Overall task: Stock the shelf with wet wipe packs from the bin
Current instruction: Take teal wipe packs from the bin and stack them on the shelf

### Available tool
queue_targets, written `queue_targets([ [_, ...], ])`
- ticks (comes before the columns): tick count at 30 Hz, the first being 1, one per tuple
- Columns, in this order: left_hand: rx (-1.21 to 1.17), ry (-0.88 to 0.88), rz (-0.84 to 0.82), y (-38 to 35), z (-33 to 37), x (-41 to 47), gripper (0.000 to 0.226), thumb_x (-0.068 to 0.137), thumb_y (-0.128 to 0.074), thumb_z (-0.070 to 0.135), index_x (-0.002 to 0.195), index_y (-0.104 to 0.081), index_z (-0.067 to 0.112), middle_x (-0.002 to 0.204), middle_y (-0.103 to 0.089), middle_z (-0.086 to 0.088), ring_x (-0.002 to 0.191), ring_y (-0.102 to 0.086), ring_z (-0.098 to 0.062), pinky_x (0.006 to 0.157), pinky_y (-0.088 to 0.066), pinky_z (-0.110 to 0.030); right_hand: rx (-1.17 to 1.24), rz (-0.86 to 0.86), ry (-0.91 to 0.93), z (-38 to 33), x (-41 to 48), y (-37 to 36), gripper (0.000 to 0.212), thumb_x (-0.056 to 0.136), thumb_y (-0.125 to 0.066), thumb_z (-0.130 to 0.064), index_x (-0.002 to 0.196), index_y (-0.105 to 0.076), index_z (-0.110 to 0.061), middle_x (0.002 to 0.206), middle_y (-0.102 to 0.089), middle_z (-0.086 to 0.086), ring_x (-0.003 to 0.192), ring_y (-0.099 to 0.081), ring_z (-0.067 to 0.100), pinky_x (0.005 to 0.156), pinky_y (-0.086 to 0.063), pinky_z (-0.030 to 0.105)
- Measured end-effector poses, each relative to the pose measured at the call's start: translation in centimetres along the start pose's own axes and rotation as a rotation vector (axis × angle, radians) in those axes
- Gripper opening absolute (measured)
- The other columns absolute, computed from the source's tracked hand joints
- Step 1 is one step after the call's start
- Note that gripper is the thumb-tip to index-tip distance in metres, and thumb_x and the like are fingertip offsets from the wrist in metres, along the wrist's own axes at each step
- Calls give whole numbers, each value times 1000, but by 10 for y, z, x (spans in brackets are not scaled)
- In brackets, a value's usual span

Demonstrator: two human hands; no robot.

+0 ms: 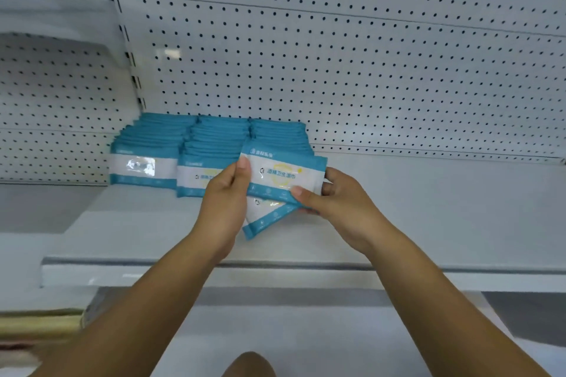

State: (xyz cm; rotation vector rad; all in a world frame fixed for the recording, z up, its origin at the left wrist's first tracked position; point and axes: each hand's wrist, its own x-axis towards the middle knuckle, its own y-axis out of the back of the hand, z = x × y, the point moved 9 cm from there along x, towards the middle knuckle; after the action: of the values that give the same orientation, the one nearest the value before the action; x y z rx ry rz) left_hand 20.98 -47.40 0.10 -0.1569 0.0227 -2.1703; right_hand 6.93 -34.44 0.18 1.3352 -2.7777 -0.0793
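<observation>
Held packs: teal-blue top and bottom bands, white middle band, faint yellow ring graphic, dark teal lettering, small white icons on lower band. Shelved packs: same teal and white, teal edges in rows. Pegboard: white, regular grid of dark dots. Shelf: plain pale grey-white. Upright: white, black slots.

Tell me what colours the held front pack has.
The front pack is teal-blue with a white middle band and yellow emblem; head view.

White pegboard backing with a slotted upright at its left, a blurred yellowish stack lower left
</observation>
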Motion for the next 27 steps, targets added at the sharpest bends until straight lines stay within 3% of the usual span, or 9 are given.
queue_targets([
  [3,50,-14,25,24,3,4,35,102,-48,45,99,-72,21,91,-75,10,81,-68,3,65,-49,-7,-23,-26,48,-4,7,-24,31,85,-78,-9,113,-69,-17,104,-77,0,96,-73,18,77,-60,29],
  [7,110,-10,-1,57,7,11,17,91,-69,36,104,-73,26,97,-77,12,91,-73,-7,78,-56,-24,-3,-34,54,-8,17,-53,28,82,-80,-10,108,-71,-9,100,-78,2,86,-73,12,67,-57,22],
  [12,17,48,-19,99,-3,16,26,98,-62,27,120,-68,15,113,-75,-1,106,-71,-19,97,-54,-40,-17,-47,36,-2,29,-93,40,76,-84,-13,91,-61,16,86,-75,16,69,-70,13,60,-56,22],
  [16,43,0,95,147,1,26,28,103,-53,26,129,-60,16,121,-71,1,109,-69,-14,95,-56,-35,-47,-39,46,3,35,-113,34,76,-85,-16,82,-62,8,80,-75,15,66,-70,15,59,-56,23],
  [21,313,-58,230,208,2,46,31,103,-52,29,131,-55,16,123,-67,-1,110,-65,-16,93,-55,-36,-149,43,95,2,39,-110,29,83,-80,-13,72,-55,-5,79,-72,16,66,-72,13,58,-57,23],
  [25,485,-58,272,229,-5,60,24,102,-55,26,121,-55,12,109,-64,0,85,-57,0,67,-43,-14,-158,-27,62,4,37,-108,36,76,-85,-6,72,-49,-2,90,-65,35,80,-75,28,60,-60,28],
  [27,565,-36,289,232,-10,67,21,101,-57,26,117,-53,13,104,-59,0,80,-53,1,61,-37,-10,-188,-81,46,6,35,-109,41,68,-90,-7,70,-49,-3,86,-61,37,83,-73,39,65,-63,36],
])
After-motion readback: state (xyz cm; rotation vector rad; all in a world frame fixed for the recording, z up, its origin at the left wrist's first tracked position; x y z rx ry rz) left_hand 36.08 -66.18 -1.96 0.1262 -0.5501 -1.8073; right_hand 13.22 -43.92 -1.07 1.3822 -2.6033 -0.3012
